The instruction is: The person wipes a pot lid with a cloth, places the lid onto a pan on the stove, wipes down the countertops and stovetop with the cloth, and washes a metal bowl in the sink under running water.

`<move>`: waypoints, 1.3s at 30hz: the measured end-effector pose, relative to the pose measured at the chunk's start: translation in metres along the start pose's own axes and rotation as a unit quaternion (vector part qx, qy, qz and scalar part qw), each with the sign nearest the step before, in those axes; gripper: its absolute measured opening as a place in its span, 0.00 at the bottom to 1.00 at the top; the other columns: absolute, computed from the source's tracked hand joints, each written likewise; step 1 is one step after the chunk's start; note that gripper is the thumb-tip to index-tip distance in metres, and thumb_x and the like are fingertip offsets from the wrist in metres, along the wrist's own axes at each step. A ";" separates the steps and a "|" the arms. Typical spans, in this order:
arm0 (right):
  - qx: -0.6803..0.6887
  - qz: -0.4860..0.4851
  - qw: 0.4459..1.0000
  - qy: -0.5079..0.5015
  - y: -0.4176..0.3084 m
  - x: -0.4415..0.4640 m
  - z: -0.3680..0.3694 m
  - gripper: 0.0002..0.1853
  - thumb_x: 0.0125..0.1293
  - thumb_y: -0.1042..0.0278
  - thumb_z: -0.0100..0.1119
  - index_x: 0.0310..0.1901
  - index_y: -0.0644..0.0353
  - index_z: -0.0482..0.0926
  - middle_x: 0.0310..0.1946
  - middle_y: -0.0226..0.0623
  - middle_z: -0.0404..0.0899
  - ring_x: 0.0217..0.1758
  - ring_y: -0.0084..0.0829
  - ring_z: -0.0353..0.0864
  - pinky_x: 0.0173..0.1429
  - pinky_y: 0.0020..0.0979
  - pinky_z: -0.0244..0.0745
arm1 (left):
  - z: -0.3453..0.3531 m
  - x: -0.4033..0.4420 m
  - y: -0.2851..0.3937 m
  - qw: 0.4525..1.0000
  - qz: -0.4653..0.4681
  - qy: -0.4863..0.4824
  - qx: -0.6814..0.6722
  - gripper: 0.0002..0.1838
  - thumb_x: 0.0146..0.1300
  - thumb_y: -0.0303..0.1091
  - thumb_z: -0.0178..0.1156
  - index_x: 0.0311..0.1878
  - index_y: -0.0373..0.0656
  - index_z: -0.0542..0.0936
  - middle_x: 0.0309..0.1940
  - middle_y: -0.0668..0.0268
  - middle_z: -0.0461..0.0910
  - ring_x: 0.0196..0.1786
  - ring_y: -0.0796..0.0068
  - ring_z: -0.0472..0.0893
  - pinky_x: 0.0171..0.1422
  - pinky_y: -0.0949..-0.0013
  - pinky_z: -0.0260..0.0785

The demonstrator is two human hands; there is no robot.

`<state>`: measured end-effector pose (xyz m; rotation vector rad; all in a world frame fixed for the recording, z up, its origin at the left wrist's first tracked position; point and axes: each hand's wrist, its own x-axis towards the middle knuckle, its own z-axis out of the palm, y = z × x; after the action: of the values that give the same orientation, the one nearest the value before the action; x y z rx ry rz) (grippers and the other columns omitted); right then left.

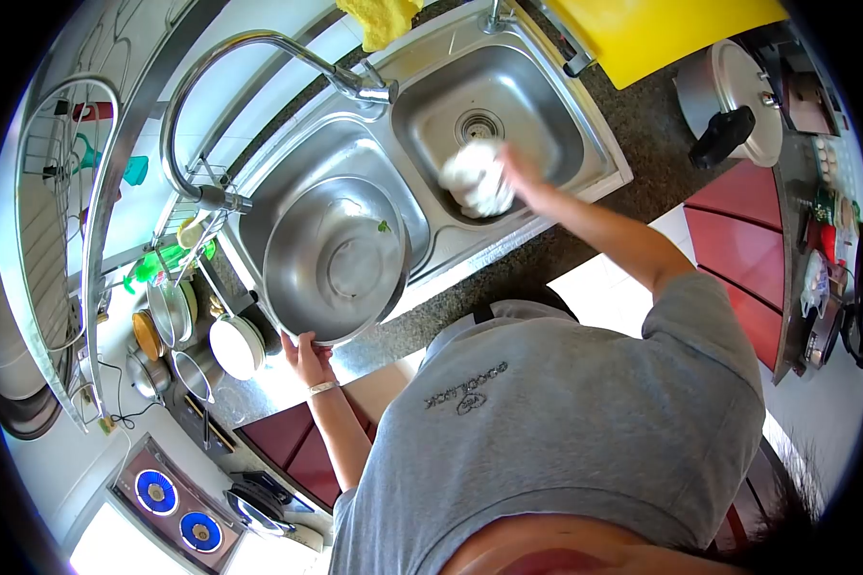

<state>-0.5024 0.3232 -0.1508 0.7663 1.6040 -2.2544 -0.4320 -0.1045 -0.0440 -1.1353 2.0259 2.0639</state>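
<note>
The left hand (307,359) grips a metal basin (302,259), a green scrap (384,226) inside, by its near edge over the left bowl (312,144); the right hand (520,177) clutches a white bundle (475,180), blurred, at the right bowl (547,105). Beyond stands the faucet (362,88).

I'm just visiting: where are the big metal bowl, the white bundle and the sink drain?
Big metal bowl (355,270), head view: its inside bottom.
White bundle (478,180), head view: its visible middle.
Sink drain (478,125), head view: its round centre.
</note>
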 end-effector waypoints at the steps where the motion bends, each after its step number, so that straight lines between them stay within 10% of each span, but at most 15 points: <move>1: 0.050 -0.048 0.996 0.048 -0.009 0.021 -0.014 0.15 0.72 0.60 0.43 0.50 0.60 0.72 0.45 0.40 0.78 0.48 0.34 0.78 0.55 0.34 0.75 | 0.000 0.000 0.000 1.000 -0.002 0.005 0.000 0.34 0.53 0.20 0.53 0.67 0.42 0.62 0.20 0.66 0.75 0.11 0.79 0.69 0.13 0.79 0.65; 8: 0.390 -0.075 0.886 0.238 -0.015 0.299 -0.033 0.11 0.67 0.65 0.46 0.41 0.64 0.71 0.36 0.40 0.77 0.37 0.34 0.78 0.44 0.35 0.79 | -0.008 -0.022 0.006 0.999 -0.007 0.013 0.029 0.34 0.53 0.20 0.53 0.67 0.41 0.61 0.23 0.67 0.74 0.13 0.82 0.68 0.13 0.80 0.62; 11: 0.066 -0.067 0.881 0.464 -0.006 0.263 0.095 0.11 0.66 0.64 0.46 0.42 0.64 0.70 0.35 0.40 0.76 0.31 0.35 0.77 0.34 0.38 0.78 | -0.012 -0.032 0.006 0.999 -0.011 0.027 0.039 0.31 0.53 0.20 0.52 0.64 0.42 0.63 0.24 0.67 0.75 0.13 0.83 0.67 0.14 0.80 0.60; 15: -0.204 -0.124 0.949 0.205 0.027 0.189 0.145 0.19 0.58 0.67 0.51 0.49 0.69 0.72 0.52 0.57 0.69 0.52 0.48 0.73 0.53 0.42 0.71 | -0.020 -0.026 0.001 0.999 -0.020 0.026 0.037 0.31 0.53 0.20 0.52 0.63 0.42 0.64 0.23 0.67 0.75 0.12 0.82 0.67 0.13 0.80 0.60; 18: -0.423 -0.276 0.860 0.073 0.059 0.149 0.113 0.14 0.61 0.67 0.48 0.44 0.65 0.75 0.33 0.51 0.79 0.40 0.49 0.80 0.43 0.47 0.74 | -0.013 -0.017 0.001 0.999 -0.011 0.014 0.041 0.32 0.53 0.21 0.52 0.65 0.41 0.63 0.22 0.67 0.75 0.11 0.82 0.67 0.13 0.80 0.61; 22: -0.381 0.125 0.902 -0.159 -0.019 0.023 0.068 0.11 0.63 0.66 0.50 0.37 0.63 0.80 0.29 0.44 0.81 0.32 0.40 0.82 0.39 0.43 0.77 | 0.003 -0.005 0.002 1.000 -0.015 0.019 0.018 0.38 0.52 0.20 0.54 0.69 0.42 0.58 0.20 0.68 0.74 0.12 0.81 0.68 0.14 0.78 0.62; 26: -0.367 0.138 0.891 -0.230 -0.009 0.050 0.007 0.18 0.65 0.66 0.53 0.52 0.70 0.71 0.37 0.45 0.78 0.36 0.28 0.78 0.33 0.22 0.75 | 0.014 0.004 0.001 1.000 -0.012 0.016 0.015 0.38 0.53 0.20 0.54 0.70 0.42 0.57 0.20 0.68 0.74 0.12 0.81 0.68 0.14 0.78 0.62; 29: -0.621 -0.048 0.771 -0.133 -0.093 0.072 -0.002 0.16 0.67 0.64 0.47 0.54 0.54 0.75 0.30 0.39 0.81 0.18 0.20 0.73 0.21 0.23 0.69 | 0.019 0.000 0.002 0.999 -0.017 0.045 0.009 0.38 0.53 0.20 0.54 0.70 0.42 0.57 0.19 0.69 0.73 0.12 0.81 0.67 0.15 0.78 0.63; 31: -0.685 -0.156 0.712 0.005 -0.097 0.117 -0.023 0.20 0.62 0.63 0.53 0.56 0.50 0.75 0.33 0.42 0.82 0.18 0.34 0.75 0.25 0.37 0.73 | 0.018 -0.005 0.002 0.999 -0.009 0.024 0.029 0.34 0.53 0.20 0.54 0.67 0.45 0.64 0.27 0.69 0.76 0.16 0.84 0.69 0.14 0.82 0.59; 34: -0.691 -0.222 0.662 0.187 -0.024 0.191 -0.063 0.21 0.64 0.62 0.50 0.59 0.50 0.71 0.53 0.39 0.71 0.48 0.42 0.73 0.50 0.41 0.72 | 0.010 -0.014 0.000 0.999 0.015 0.003 0.036 0.34 0.54 0.21 0.54 0.67 0.44 0.63 0.27 0.69 0.76 0.15 0.85 0.69 0.14 0.82 0.59; 37: -0.639 -0.168 0.682 0.313 0.031 0.203 -0.020 0.15 0.70 0.62 0.41 0.55 0.51 0.70 0.50 0.37 0.68 0.56 0.41 0.65 0.52 0.52 0.66 | 0.011 -0.024 0.002 0.999 0.015 0.028 0.027 0.33 0.53 0.20 0.53 0.66 0.42 0.63 0.24 0.68 0.75 0.13 0.84 0.68 0.12 0.81 0.60; 39: -0.519 -0.175 0.792 0.269 0.054 0.196 0.016 0.15 0.69 0.60 0.38 0.52 0.52 0.71 0.51 0.39 0.69 0.56 0.42 0.67 0.52 0.53 0.65 | 0.003 -0.024 -0.002 0.999 0.002 0.041 0.021 0.34 0.52 0.19 0.52 0.66 0.41 0.62 0.22 0.67 0.75 0.12 0.82 0.67 0.12 0.80 0.60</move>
<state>-0.6412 0.3053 -0.2997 0.8115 2.9837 -0.9081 -0.4151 -0.0904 -0.0334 -1.2276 2.0998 1.9977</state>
